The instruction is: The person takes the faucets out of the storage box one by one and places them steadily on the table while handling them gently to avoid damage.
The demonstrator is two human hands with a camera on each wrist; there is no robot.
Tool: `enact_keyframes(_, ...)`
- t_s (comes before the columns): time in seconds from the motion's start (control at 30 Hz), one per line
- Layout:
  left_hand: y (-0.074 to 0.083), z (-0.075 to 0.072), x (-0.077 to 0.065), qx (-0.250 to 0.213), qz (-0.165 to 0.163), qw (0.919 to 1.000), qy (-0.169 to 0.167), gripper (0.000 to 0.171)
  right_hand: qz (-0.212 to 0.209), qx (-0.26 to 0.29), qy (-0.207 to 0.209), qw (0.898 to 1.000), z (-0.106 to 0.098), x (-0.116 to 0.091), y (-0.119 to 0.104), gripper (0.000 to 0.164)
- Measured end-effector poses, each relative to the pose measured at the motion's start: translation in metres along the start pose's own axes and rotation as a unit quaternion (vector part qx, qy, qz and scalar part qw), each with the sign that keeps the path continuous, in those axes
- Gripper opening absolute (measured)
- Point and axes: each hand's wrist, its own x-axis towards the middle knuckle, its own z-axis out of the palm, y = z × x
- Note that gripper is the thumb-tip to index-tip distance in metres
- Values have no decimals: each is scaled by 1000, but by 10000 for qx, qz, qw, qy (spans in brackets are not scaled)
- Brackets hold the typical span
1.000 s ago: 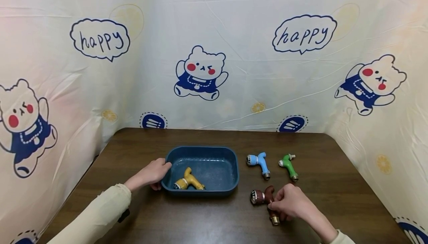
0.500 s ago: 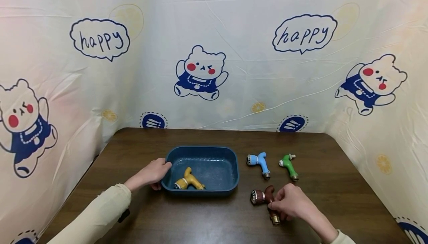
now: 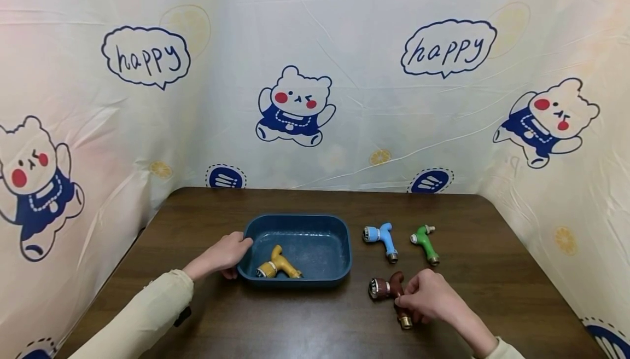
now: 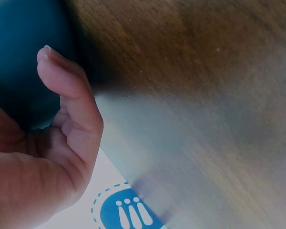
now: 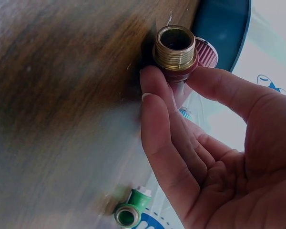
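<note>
A brown tap (image 3: 395,288) with a ribbed knob and a brass threaded end lies on the table. My right hand (image 3: 430,296) pinches its body between thumb and fingers; the brass end (image 5: 175,55) faces the right wrist camera. At the left end of a dark blue plastic basin (image 3: 297,216), my left hand (image 3: 227,253) grips the rim, its fingers bent against the outer wall (image 4: 24,57) in the left wrist view. Inside the basin, near its front left, lies a yellow tap (image 3: 280,264).
Right of the basin, a light blue tap (image 3: 386,239) and a green tap (image 3: 425,245) lie on the brown wooden table (image 3: 295,326), beyond the brown one. A pale curtain (image 3: 369,30) with printed bears hangs behind the table and along both sides.
</note>
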Motion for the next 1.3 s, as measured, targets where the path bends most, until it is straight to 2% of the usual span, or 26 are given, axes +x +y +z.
enact_keyframes(0.3,-1,0,1,-3,29,10000,-16,37,37,-14,-61,10000,-2,0,-2,22)
enact_keyframes(0.43,-1,0,2,-10,28,10000,-22,38,-88,-166,-37,9998,-6,-1,-1,21)
enact_keyframes(0.73,-1,-1,2,-43,-6,9999,-102,38,-153,-323,212,9991,-21,1,-5,14)
enact_keyframes(0.97,0,-3,2,114,-32,9999,-101,36,-196,-565,347,9976,-37,3,-15,16)
enact_keyframes(1.3,1,-6,-1,242,-83,9996,-70,33,-531,-932,477,9931,-53,9,-32,18)
